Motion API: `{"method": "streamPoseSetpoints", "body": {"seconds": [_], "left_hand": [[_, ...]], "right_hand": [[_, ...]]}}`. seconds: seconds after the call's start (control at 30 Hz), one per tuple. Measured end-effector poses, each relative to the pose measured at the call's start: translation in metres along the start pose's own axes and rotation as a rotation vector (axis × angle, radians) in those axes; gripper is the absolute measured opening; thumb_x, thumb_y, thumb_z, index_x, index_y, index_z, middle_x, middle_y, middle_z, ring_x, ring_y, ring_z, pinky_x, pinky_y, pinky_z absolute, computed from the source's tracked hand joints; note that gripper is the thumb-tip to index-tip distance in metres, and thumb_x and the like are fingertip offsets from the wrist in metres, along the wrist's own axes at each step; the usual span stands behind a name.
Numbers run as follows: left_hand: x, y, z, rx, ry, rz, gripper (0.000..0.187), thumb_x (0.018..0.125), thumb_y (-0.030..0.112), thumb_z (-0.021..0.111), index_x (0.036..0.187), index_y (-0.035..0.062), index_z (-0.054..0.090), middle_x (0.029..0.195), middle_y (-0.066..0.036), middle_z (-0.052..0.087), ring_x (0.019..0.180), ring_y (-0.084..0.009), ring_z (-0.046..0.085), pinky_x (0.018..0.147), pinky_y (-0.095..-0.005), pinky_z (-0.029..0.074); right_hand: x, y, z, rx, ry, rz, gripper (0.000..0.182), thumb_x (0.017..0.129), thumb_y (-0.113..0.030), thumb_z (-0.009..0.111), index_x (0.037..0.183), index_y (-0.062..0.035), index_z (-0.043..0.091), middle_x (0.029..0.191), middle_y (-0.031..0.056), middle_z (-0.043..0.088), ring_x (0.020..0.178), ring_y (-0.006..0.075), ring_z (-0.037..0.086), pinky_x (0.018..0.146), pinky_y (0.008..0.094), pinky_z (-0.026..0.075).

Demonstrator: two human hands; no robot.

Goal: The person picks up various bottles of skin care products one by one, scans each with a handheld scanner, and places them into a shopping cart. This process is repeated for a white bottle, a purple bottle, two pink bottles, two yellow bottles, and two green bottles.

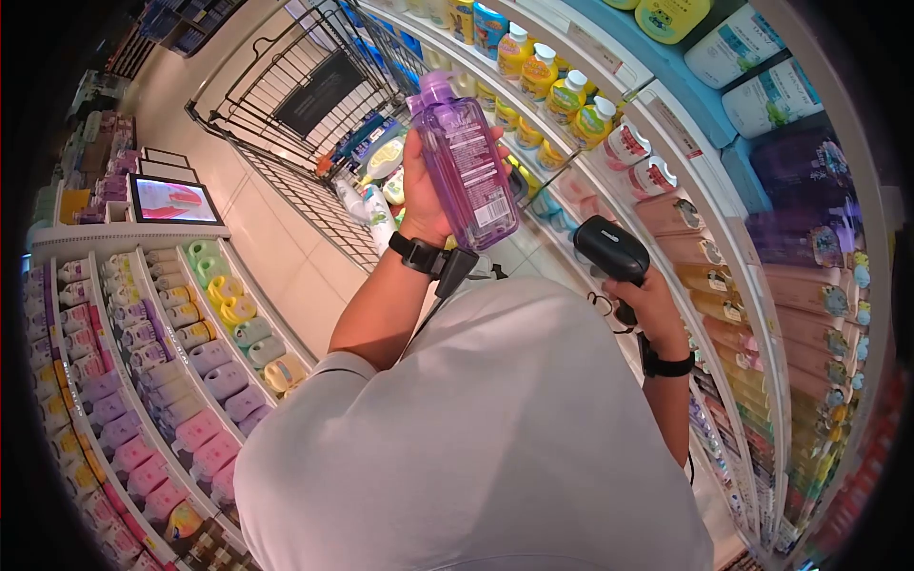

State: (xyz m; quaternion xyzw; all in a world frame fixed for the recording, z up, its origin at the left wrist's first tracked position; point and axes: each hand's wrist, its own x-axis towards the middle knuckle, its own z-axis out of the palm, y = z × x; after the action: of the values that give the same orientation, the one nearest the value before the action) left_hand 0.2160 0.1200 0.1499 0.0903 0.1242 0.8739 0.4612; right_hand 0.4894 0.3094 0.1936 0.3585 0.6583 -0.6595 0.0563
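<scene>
My left hand point(426, 195) holds up a clear purple bottle point(465, 162) with a purple cap, its printed back label facing me. My right hand point(650, 303) grips a black handheld barcode scanner point(611, 249), held lower and to the right of the bottle, near the shelf edge. Both wrists wear black straps. My grey-shirted torso fills the bottom of the view.
A metal shopping cart point(314, 105) with several products stands ahead in the aisle. Shelves of yellow and white bottles point(562, 90) curve along the right. Shelves of pastel bottles point(190, 371) line the left, with a small screen point(176, 200) above.
</scene>
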Motion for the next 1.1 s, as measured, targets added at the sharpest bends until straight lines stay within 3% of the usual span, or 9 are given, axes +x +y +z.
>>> {"method": "streamPoseSetpoints", "body": {"seconds": [0.07,0.4,0.53,0.6,0.67,0.7,0.8,1.0,1.1], "left_hand": [[0.001,0.009,-0.022,0.024,0.005,-0.039,0.085,0.087,0.071,0.046,0.136,0.0009,0.045,0.126,-0.022,0.056,0.107,-0.0345,0.062,0.092,-0.0493,0.053],[-0.001,0.021,-0.181,0.363,0.879,0.019,0.038,0.094,0.042,0.055,0.113,0.0087,0.057,0.098,-0.01,0.065,0.09,-0.028,0.065,0.081,-0.0455,0.054],[0.007,0.007,-0.226,0.382,0.833,-0.127,0.033,0.09,0.035,0.063,0.105,0.0059,0.061,0.1,-0.007,0.067,0.093,-0.024,0.064,0.081,-0.0443,0.054],[0.015,0.001,-0.241,0.372,0.87,-0.128,0.046,0.085,0.034,0.068,0.111,-0.0021,0.06,0.112,-0.015,0.066,0.101,-0.0286,0.064,0.084,-0.0466,0.053],[0.028,-0.013,-0.262,0.837,1.123,-0.271,0.059,0.084,0.038,0.068,0.123,-0.0049,0.054,0.111,-0.017,0.065,0.101,-0.0291,0.064,0.082,-0.046,0.053],[0.031,-0.028,-0.333,0.867,1.097,-0.134,0.08,0.075,0.042,0.076,0.125,-0.0149,0.048,0.119,-0.024,0.061,0.108,-0.0313,0.061,0.082,-0.0492,0.053],[0.036,-0.036,-0.28,1.138,1.232,-0.237,0.106,0.064,0.046,0.08,0.132,-0.0207,0.034,0.132,-0.033,0.05,0.12,-0.0389,0.054,0.101,-0.0401,0.043],[0.059,-0.043,-0.283,1.46,1.258,-0.415,0.109,0.062,0.053,0.078,0.132,-0.019,0.035,0.13,-0.034,0.052,0.121,-0.0421,0.054,0.102,-0.0415,0.044],[0.066,-0.034,-0.286,1.65,0.836,-0.768,0.07,0.074,0.042,0.074,0.119,-0.0091,0.06,0.134,-0.022,0.055,0.118,-0.0402,0.057,0.093,-0.0434,0.051]], "right_hand": [[0.005,0.017,-0.003,0.089,-0.02,0.053,0.023,0.081,-0.011,0.067,0.103,-0.0027,0.063,0.078,-0.0004,0.061,0.066,0.0081,0.055,0.061,0.024,0.044],[0.003,0.095,0.001,0.026,0.133,0.187,0.022,0.082,-0.017,0.068,0.095,-0.002,0.058,0.072,0.0011,0.057,0.062,0.0098,0.053,0.058,0.0253,0.043],[-0.011,0.108,0.005,0.024,0.178,0.297,0.027,0.081,-0.022,0.068,0.098,-0.0024,0.059,0.076,0.002,0.059,0.067,0.0123,0.056,0.062,0.0266,0.044],[-0.014,0.125,0.005,0.05,0.234,0.332,0.022,0.083,-0.016,0.067,0.097,-0.0002,0.059,0.072,0.0039,0.059,0.062,0.0137,0.056,0.06,0.0282,0.046],[-0.021,0.137,0.005,0.049,0.259,0.343,0.025,0.083,-0.017,0.068,0.1,0.0003,0.06,0.073,0.0046,0.059,0.062,0.0143,0.056,0.061,0.0288,0.047],[-0.025,0.141,0.005,0.078,0.285,0.372,0.027,0.083,-0.018,0.068,0.101,0.0004,0.06,0.074,0.0052,0.059,0.063,0.0144,0.057,0.061,0.0289,0.047],[-0.036,0.147,0.007,0.105,0.334,0.435,0.029,0.083,-0.018,0.068,0.103,0.001,0.06,0.076,0.0066,0.06,0.063,0.0148,0.057,0.062,0.029,0.048],[-0.055,0.169,0.015,0.207,0.411,0.51,0.028,0.083,-0.017,0.068,0.103,0.0008,0.059,0.074,0.0055,0.06,0.062,0.0141,0.056,0.06,0.0284,0.047],[-0.059,0.17,0.019,0.163,0.45,0.52,0.027,0.083,-0.018,0.068,0.102,-0.0001,0.059,0.073,0.0053,0.06,0.062,0.0137,0.056,0.059,0.0284,0.047]]}}
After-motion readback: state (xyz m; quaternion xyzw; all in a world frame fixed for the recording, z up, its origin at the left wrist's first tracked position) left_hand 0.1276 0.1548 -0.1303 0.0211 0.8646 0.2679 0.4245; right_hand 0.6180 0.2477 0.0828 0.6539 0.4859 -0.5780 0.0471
